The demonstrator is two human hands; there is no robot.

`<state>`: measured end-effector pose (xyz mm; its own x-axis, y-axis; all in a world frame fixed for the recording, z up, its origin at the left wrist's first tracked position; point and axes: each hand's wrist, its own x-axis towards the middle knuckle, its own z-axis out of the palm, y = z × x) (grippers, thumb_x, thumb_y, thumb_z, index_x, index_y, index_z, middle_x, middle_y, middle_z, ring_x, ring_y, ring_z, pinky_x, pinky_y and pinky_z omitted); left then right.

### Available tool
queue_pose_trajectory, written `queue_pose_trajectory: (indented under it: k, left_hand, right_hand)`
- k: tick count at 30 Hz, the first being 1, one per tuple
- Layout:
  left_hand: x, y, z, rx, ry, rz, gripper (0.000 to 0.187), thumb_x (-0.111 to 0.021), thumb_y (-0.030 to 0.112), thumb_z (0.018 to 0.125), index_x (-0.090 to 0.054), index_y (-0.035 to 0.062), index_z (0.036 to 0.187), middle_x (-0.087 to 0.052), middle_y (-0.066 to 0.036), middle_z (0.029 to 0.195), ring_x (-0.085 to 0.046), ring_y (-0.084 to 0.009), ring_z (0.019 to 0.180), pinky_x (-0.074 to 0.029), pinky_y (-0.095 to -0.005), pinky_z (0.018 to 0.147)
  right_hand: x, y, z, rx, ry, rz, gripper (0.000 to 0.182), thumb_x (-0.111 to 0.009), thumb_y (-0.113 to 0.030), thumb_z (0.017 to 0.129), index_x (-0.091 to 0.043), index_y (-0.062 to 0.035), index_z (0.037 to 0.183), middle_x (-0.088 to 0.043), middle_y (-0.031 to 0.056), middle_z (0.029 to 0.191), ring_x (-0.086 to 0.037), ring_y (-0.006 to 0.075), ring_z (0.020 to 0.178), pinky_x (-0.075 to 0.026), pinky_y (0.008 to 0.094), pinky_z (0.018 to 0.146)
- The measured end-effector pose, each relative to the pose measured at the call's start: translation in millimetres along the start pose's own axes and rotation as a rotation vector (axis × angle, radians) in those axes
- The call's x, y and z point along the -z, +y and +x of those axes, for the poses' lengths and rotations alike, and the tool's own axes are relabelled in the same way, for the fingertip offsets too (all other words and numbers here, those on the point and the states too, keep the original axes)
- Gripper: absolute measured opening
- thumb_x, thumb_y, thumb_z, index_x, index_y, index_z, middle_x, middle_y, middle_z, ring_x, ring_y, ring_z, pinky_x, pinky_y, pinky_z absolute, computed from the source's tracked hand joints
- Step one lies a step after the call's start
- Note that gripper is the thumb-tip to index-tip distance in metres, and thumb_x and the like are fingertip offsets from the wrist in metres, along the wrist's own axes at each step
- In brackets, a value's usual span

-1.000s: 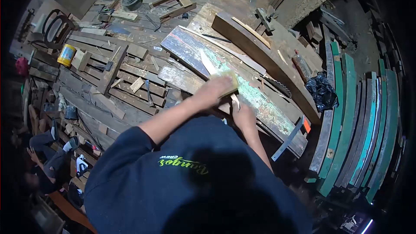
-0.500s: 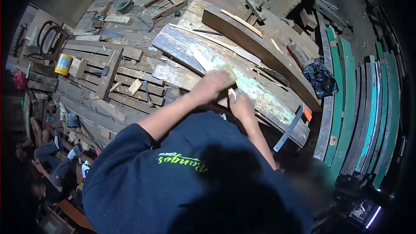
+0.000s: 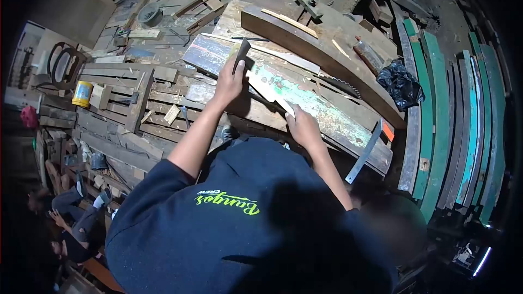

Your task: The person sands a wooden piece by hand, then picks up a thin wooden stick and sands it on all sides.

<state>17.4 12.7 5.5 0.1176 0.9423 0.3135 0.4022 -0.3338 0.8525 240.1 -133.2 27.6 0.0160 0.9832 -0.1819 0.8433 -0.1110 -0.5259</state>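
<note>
My left hand [image 3: 229,83] is closed around a block [image 3: 243,50] with a dark flat face and a yellowish side. The block is tilted up, above the far end of a pale, blade-shaped piece [image 3: 263,86], whose material I cannot make out. Fingers of my right hand [image 3: 305,128] grip the narrow near end of that piece. Under both hands lies a thick board [image 3: 332,122] with worn green and white paint. My left hand partly covers the block, and the pale piece's far tip is hard to see.
Behind the board stands a long curved brown beam [image 3: 327,57]. A try square [image 3: 366,152] with an orange part lies across the board's right end. A black plastic bag [image 3: 400,84] and green planks [image 3: 436,125] are on the right. Slatted timber [image 3: 114,114] lies left; a person [image 3: 76,218] sits lower left.
My left hand has moved left and up with the block, off the pale piece, and the block's dark face now shows. My right hand keeps its grip, slightly farther right.
</note>
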Motion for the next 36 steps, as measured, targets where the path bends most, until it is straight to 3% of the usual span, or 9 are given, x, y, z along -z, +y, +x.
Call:
queue_pose_trajectory:
  k: [4, 6, 9, 12, 13, 16, 20, 21, 36]
  left_hand:
    - [9, 31, -17, 0.28, -0.011, -0.229, 0.039, -0.05, 0.034, 0.101, -0.062, -0.0019, 0.111, -0.063, -0.011, 0.089, -0.055, -0.0167, 0.081, -0.046, -0.0325, 0.078]
    - [8, 43, -23, 0.416, 0.107, -0.269, 0.041, -0.051, 0.035, 0.101, -0.063, -0.0022, 0.112, -0.064, -0.009, 0.096, -0.055, -0.0165, 0.088, -0.045, -0.0323, 0.081]
    - [2, 77, -37, 0.144, 0.006, -0.119, 0.03, -0.049, 0.021, 0.101, -0.057, -0.0039, 0.116, -0.063, -0.017, 0.107, -0.059, -0.0244, 0.102, -0.045, -0.0346, 0.09]
    - [-15, 109, -53, -0.42, -0.251, 0.052, 0.041, -0.052, 0.007, 0.093, -0.049, -0.0024, 0.133, -0.05, -0.023, 0.137, -0.044, -0.0363, 0.133, -0.034, -0.0409, 0.112]
    - [-26, 115, -63, -0.422, -0.347, 0.014, 0.044, -0.054, 0.004, 0.09, -0.049, -0.0013, 0.134, -0.051, -0.022, 0.137, -0.045, -0.0364, 0.132, -0.034, -0.0426, 0.112]
    - [-57, 104, -76, -0.39, -0.435, -0.028, 0.051, -0.057, -0.001, 0.085, -0.049, 0.0005, 0.135, -0.051, -0.02, 0.138, -0.045, -0.0362, 0.132, -0.033, -0.0441, 0.112]
    - [-65, 96, -81, -0.367, -0.532, 0.005, 0.053, -0.056, -0.002, 0.083, -0.049, 0.0009, 0.135, -0.05, -0.02, 0.139, -0.045, -0.0362, 0.132, -0.033, -0.0444, 0.112]
    - [-61, 97, -84, -0.37, -0.558, 0.024, 0.053, -0.055, -0.002, 0.082, -0.049, 0.0007, 0.135, -0.051, -0.019, 0.139, -0.045, -0.0362, 0.132, -0.034, -0.0449, 0.112]
    - [-72, 103, -100, -0.186, -0.421, 0.092, 0.042, -0.053, 0.008, 0.094, -0.05, 0.0028, 0.136, -0.054, -0.018, 0.136, -0.047, -0.0347, 0.129, -0.034, -0.0438, 0.111]
  right_hand:
    - [-6, 9, 5, 0.179, 0.048, 0.388, 0.028, -0.054, -0.023, 0.094, -0.063, 0.001, 0.108, -0.066, 0.0234, 0.085, -0.065, 0.0402, 0.08, -0.049, 0.0465, 0.075]
    - [-4, 13, 8, 0.064, -0.098, 0.514, 0.03, -0.053, -0.025, 0.096, -0.064, 0.0028, 0.1, -0.062, 0.0149, 0.071, -0.062, 0.0278, 0.068, -0.047, 0.0398, 0.068]
    - [-5, 18, 9, 0.011, -0.193, 0.647, 0.029, -0.053, -0.024, 0.097, -0.062, 0.0034, 0.098, -0.054, 0.0054, 0.065, -0.052, 0.0148, 0.062, -0.044, 0.0333, 0.061]
    - [3, 14, 6, 0.044, -0.177, 0.644, 0.025, -0.052, -0.018, 0.095, -0.062, 0.0046, 0.102, -0.061, 0.0109, 0.072, -0.059, 0.0209, 0.069, -0.048, 0.0358, 0.068]
    - [6, 9, 3, 0.067, -0.104, 0.687, 0.026, -0.049, -0.009, 0.091, -0.061, 0.0062, 0.107, -0.067, 0.0195, 0.088, -0.065, 0.0307, 0.084, -0.049, 0.0394, 0.079]
    - [10, 13, 2, 0.074, -0.192, 0.57, 0.033, -0.047, -0.004, 0.084, -0.06, 0.0073, 0.113, -0.068, 0.0213, 0.104, -0.063, 0.0304, 0.105, -0.046, 0.0398, 0.091]
    - [2, 22, 6, -0.039, -0.258, 0.681, 0.021, -0.046, -0.001, 0.083, -0.06, 0.0058, 0.097, -0.063, 0.0115, 0.077, -0.06, 0.0205, 0.067, -0.047, 0.0363, 0.06]
    - [4, 29, 6, -0.063, -0.333, 0.645, 0.031, -0.044, -0.002, 0.082, -0.061, 0.0116, 0.103, -0.066, 0.031, 0.097, -0.065, 0.04, 0.097, -0.049, 0.0431, 0.085]
    - [-8, 40, 9, 0.037, -0.178, 0.763, 0.03, -0.044, -0.007, 0.085, -0.059, 0.0166, 0.094, -0.062, 0.0375, 0.091, -0.064, 0.0446, 0.096, -0.048, 0.0465, 0.084]
